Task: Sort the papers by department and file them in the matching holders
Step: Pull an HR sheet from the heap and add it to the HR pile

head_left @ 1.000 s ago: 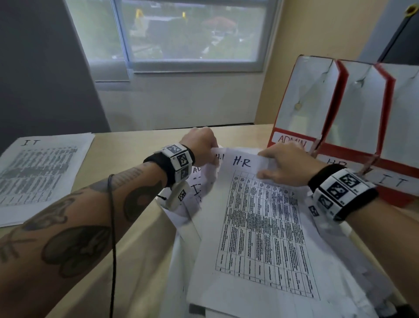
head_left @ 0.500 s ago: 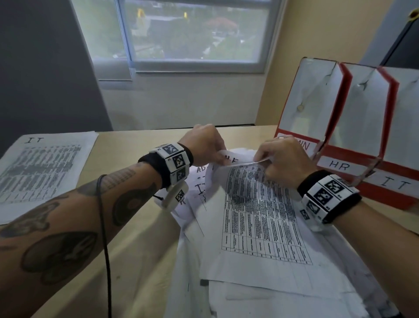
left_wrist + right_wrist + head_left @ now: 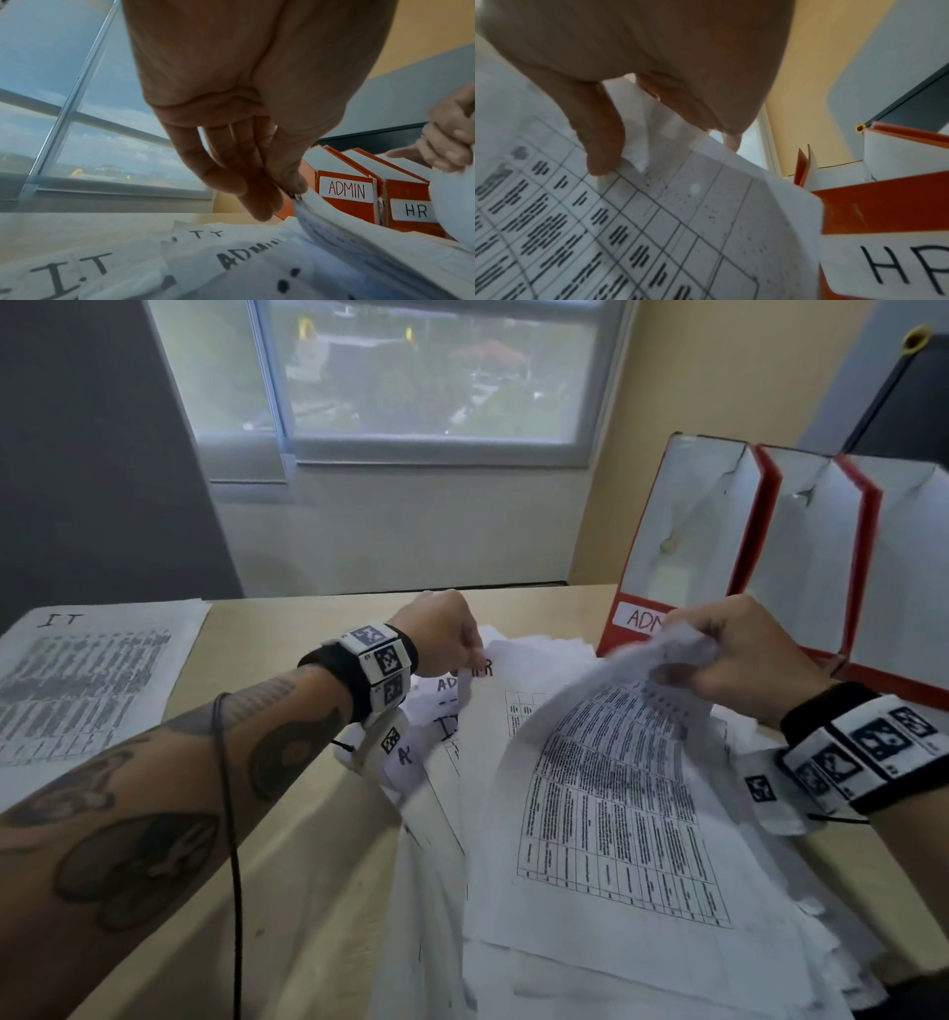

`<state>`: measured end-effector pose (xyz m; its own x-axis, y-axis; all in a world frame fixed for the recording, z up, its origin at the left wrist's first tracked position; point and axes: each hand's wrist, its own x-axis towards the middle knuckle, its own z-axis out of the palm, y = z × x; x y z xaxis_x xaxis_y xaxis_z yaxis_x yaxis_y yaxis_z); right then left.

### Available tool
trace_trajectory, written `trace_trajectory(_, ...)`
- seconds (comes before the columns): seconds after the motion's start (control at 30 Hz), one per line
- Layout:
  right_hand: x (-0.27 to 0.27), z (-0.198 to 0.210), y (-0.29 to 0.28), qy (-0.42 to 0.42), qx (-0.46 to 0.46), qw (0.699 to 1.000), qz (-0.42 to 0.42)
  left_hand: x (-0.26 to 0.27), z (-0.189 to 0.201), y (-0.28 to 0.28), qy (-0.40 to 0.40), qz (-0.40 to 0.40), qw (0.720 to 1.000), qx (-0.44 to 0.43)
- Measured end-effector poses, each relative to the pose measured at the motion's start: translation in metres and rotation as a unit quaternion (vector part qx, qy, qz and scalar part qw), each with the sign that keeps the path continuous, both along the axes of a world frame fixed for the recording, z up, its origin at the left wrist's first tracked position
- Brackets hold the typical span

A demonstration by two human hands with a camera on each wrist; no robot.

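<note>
A loose pile of printed papers (image 3: 590, 963) lies on the desk, with sheets headed ADMIN (image 3: 246, 255) and IT (image 3: 77, 272) fanned out at its left. My right hand (image 3: 729, 654) grips the top edge of a table-printed sheet (image 3: 611, 793) and lifts it off the pile; the right wrist view shows its fingers (image 3: 600, 142) curled round the paper (image 3: 654, 223). My left hand (image 3: 447, 639) pinches the top corner of the sheet underneath (image 3: 334, 219). Three red holders stand at the right, labelled ADMIN (image 3: 345, 188), HR (image 3: 413, 210) and a third (image 3: 904, 567) whose label is hidden.
A separate stack headed IT (image 3: 87, 680) lies at the desk's left edge. The beige desk (image 3: 308, 865) shows bare between it and the pile. A window (image 3: 426, 372) and a wall close off the far side.
My right hand has lifted the HR sheet up and to the right, off the pile. My left hand stays at the pile's top corner, now holding the sheet beneath.
</note>
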<state>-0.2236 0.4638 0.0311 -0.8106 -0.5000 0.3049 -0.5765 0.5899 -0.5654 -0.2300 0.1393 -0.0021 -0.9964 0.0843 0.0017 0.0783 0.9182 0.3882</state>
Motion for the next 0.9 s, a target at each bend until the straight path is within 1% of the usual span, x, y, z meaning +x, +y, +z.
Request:
trace_trajectory(0.1, 0.007, 0.002, -0.006, -0.027, -0.009, 1.000, 0.012, 0.001, 0.003, 0.003, 0.002, 0.022, 0.998, -0.056)
trace_trajectory(0.2, 0.006, 0.000, -0.014, -0.033, 0.022, 0.999, 0.005, 0.012, 0.015, 0.007, 0.026, 0.051, 0.988, -0.147)
trace_trajectory(0.27, 0.004, 0.000, -0.022, -0.035, 0.054, 0.998, 0.004, 0.020, 0.027, 0.013, 0.035, 0.039, 0.986, -0.156)
trace_trajectory(0.33, 0.001, -0.004, -0.033, -0.021, 0.080, 0.996, 0.021, 0.026, 0.040, 0.022, 0.046, -0.015, 0.992, -0.117)
trace_trajectory(0.4, 0.000, -0.007, -0.047, -0.008, 0.096, 0.994, 0.051, 0.031, 0.051, 0.032, 0.042, -0.093, 0.993, -0.054)
trace_trajectory(0.43, 0.000, -0.008, -0.053, -0.011, 0.094, 0.994, 0.059, 0.032, 0.055, 0.038, 0.042, -0.124, 0.991, -0.022)
trace_trajectory(0.5, -0.001, -0.007, -0.057, -0.023, 0.079, 0.995, 0.059, 0.034, 0.060, 0.045, 0.031, -0.160, 0.985, 0.052)
trace_trajectory(0.57, -0.003, -0.007, -0.053, -0.007, 0.069, 0.997, 0.044, 0.032, 0.058, 0.045, 0.006, -0.162, 0.977, 0.139)
trace_trajectory(0.63, -0.003, -0.007, -0.044, -0.006, 0.050, 0.998, 0.023, 0.022, 0.049, 0.037, -0.037, -0.115, 0.975, 0.189)
trace_trajectory(0.67, -0.001, -0.006, -0.038, -0.026, 0.034, 0.999, 0.016, 0.016, 0.043, 0.032, -0.052, -0.092, 0.979, 0.177)
trace_trajectory(0.7, 0.002, -0.005, -0.033, -0.052, 0.009, 0.999, 0.013, 0.010, 0.036, 0.027, -0.052, -0.077, 0.988, 0.123)
trace_trajectory(0.73, 0.004, -0.005, -0.027, -0.066, -0.007, 0.998, 0.012, 0.003, 0.028, 0.022, -0.045, -0.071, 0.996, 0.033)
trace_trajectory(0.77, 0.005, -0.004, -0.022, -0.063, -0.013, 0.998, 0.011, -0.003, 0.019, 0.019, -0.048, -0.067, 0.995, -0.062)
trace_trajectory(0.8, 0.006, -0.003, -0.017, -0.048, -0.002, 0.999, 0.010, -0.008, 0.010, 0.018, -0.054, -0.065, 0.988, -0.128)
trace_trajectory(0.83, 0.005, -0.003, -0.014, -0.035, 0.012, 0.999, 0.010, -0.011, 0.003, 0.019, -0.068, -0.058, 0.984, -0.151)
trace_trajectory(0.9, 0.005, -0.003, -0.009, -0.028, 0.021, 0.999, 0.027, -0.017, -0.008, 0.021, -0.076, -0.039, 0.987, -0.133)
